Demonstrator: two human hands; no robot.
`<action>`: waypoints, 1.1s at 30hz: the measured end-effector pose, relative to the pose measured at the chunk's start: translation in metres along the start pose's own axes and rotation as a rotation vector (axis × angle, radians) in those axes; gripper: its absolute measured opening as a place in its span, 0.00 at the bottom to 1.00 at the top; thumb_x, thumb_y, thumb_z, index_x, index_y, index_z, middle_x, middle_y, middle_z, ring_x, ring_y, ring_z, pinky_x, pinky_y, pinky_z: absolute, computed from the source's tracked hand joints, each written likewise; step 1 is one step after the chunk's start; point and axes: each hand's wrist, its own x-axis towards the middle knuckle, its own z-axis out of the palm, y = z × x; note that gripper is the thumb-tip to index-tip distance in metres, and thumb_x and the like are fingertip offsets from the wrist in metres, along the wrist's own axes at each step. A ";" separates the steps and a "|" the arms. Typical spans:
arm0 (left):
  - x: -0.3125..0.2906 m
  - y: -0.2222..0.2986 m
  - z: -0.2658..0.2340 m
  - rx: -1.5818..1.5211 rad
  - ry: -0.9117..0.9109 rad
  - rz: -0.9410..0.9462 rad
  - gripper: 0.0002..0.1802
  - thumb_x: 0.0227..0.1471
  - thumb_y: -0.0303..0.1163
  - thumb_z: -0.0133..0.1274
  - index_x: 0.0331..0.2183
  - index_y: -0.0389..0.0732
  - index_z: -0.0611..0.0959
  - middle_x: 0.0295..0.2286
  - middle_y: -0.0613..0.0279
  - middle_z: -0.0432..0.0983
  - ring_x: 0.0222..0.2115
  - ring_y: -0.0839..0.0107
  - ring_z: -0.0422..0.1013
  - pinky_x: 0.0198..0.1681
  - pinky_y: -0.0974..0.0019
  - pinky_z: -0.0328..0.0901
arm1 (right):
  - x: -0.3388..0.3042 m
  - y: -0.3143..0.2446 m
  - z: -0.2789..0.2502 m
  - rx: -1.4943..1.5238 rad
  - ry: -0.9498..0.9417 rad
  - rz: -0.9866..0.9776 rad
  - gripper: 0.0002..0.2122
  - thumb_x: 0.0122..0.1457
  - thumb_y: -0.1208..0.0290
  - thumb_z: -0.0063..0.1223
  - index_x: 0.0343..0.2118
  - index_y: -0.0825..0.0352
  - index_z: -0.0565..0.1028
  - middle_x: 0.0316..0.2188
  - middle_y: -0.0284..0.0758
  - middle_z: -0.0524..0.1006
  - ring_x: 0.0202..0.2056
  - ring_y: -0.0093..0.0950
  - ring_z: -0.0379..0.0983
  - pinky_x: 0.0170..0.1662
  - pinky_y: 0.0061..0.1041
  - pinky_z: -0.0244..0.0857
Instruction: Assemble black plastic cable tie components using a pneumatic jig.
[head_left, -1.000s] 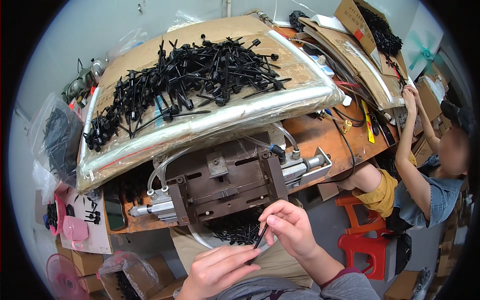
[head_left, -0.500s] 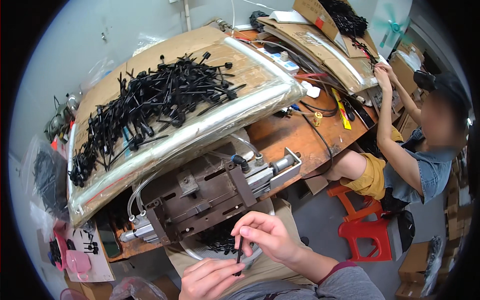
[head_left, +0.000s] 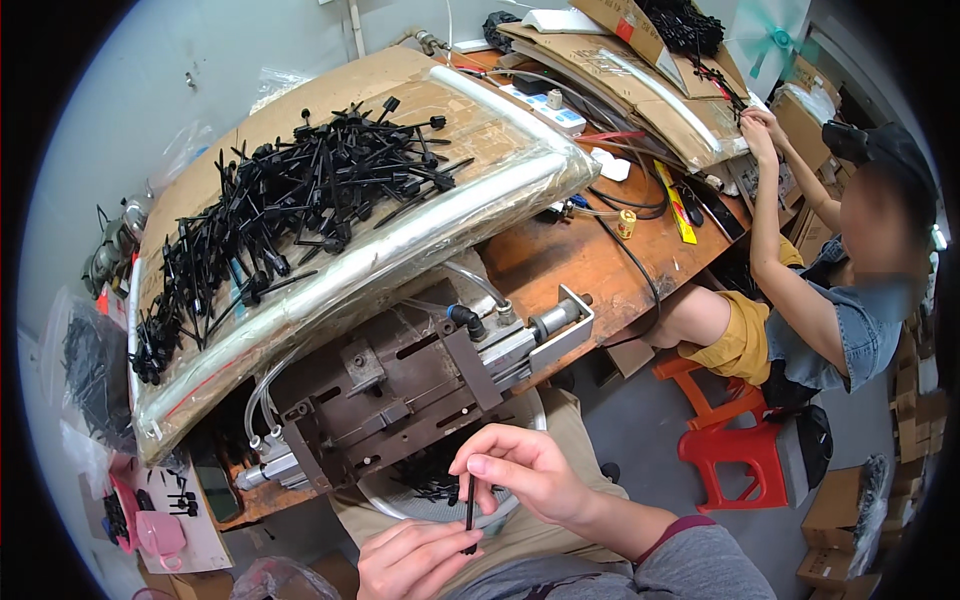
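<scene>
A thin black plastic rod [head_left: 470, 512] stands nearly upright between my hands, over my lap. The fingers of my left hand [head_left: 415, 556] are closed round its lower end. Thumb and fingertips of my right hand [head_left: 525, 474] pinch its upper end. Just beyond my hands, a pale round basin [head_left: 385, 508] on my lap holds many similar black pieces [head_left: 428, 474], partly hidden by the machine and my hands. A brown metal clamping fixture [head_left: 385, 400], with an air cylinder at each end, sits at the table edge in front of me.
A tilted cardboard board [head_left: 480, 190], edged in clear wrap, bears a heap of black parts [head_left: 300, 190]. The wooden table [head_left: 560, 260] holds cables and a yellow-cased tool [head_left: 677, 205]. At right, a co-worker [head_left: 800, 300] handles black parts near a red stool [head_left: 735, 465]. A pink cup [head_left: 160, 535] stands left.
The view has shifted slightly, moving the scene a little left and up. My hands keep the same hold on the black rod, which looks a little more upright.
</scene>
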 end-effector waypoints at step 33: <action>0.000 -0.012 -0.012 -0.041 0.198 -0.043 0.17 0.34 0.26 0.70 0.34 0.42 0.88 0.36 0.61 0.80 0.29 0.70 0.77 0.29 0.71 0.72 | -0.003 0.003 0.012 -0.243 0.096 -0.091 0.08 0.62 0.80 0.51 0.44 0.74 0.73 0.33 0.39 0.79 0.29 0.19 0.74 0.33 0.18 0.69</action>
